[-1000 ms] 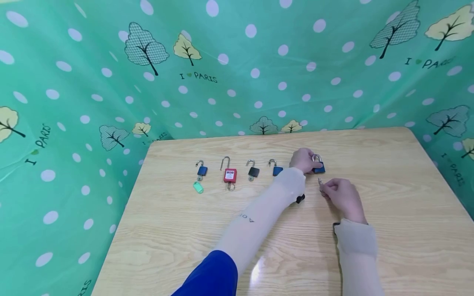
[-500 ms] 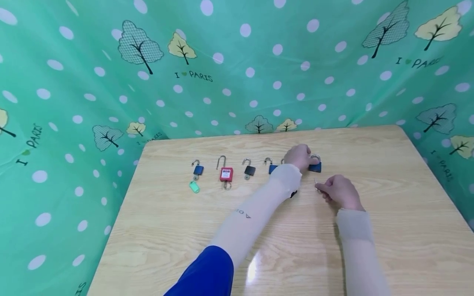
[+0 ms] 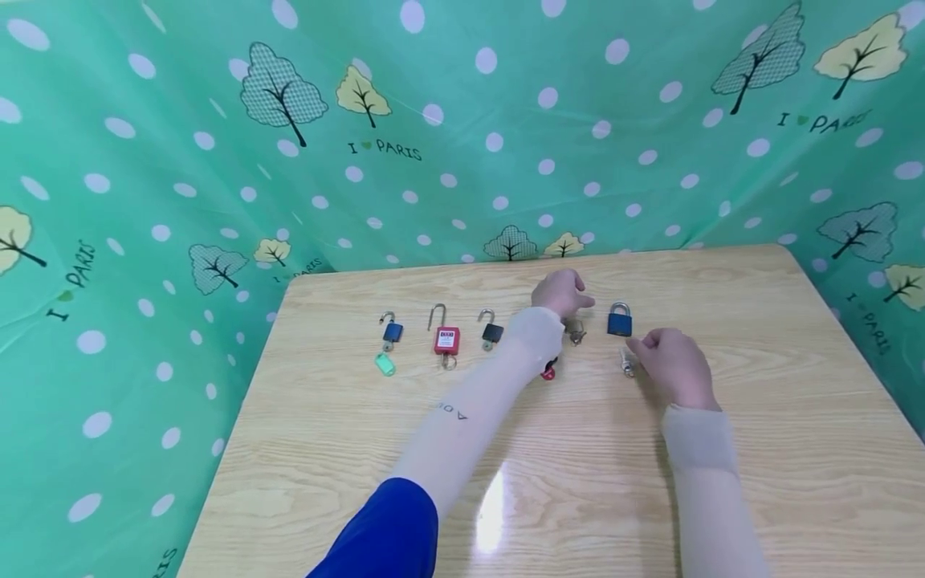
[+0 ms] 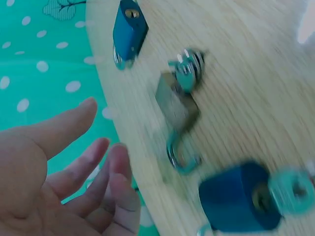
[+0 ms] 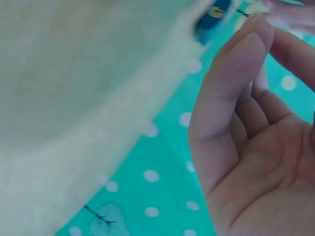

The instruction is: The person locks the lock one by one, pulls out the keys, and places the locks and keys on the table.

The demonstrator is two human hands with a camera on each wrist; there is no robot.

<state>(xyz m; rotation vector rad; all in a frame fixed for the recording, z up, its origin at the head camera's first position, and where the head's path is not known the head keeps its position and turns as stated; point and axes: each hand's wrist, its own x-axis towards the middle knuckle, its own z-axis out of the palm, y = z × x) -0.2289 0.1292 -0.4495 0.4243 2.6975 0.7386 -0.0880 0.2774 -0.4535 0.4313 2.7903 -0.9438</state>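
right grip (image 3: 675, 366) loosely curled beside probable keys (image 3: 626, 366), near blue padlock (image 3: 619, 324)

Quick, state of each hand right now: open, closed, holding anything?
Left hand: open, holding nothing.
Right hand: curled closed, nothing visible in it.

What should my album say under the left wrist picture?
Empty left hand near a brownish padlock and two blue padlocks.

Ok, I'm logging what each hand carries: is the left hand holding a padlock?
No, in the left wrist view the left hand is empty, and the brass-coloured padlock lies apart from it.
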